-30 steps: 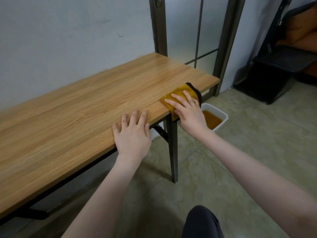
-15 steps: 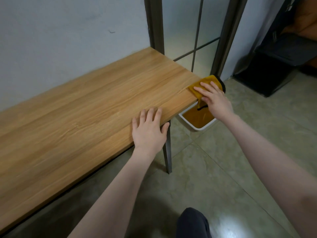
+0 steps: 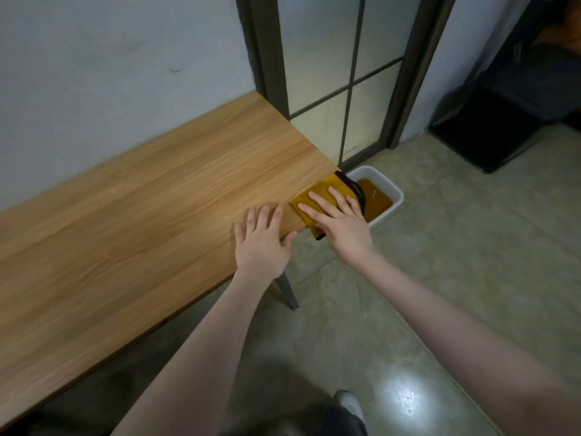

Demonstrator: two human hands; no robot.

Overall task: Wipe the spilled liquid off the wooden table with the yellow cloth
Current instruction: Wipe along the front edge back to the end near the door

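Observation:
The yellow cloth, edged in black, lies on the right front corner of the wooden table, partly hanging over the edge. My right hand presses flat on it with straight fingers. My left hand rests flat on the table's front edge just left of the cloth, fingers spread. No liquid shows on the bare wood.
A white tub of amber liquid stands on the floor right below the table's corner. A frosted glass door is behind it, a dark cabinet at the right. My shoe is on the tiled floor.
My right hand has slid the cloth back from the far corner toward the front edge, closer to my left hand. The left hand has stayed on the table edge.

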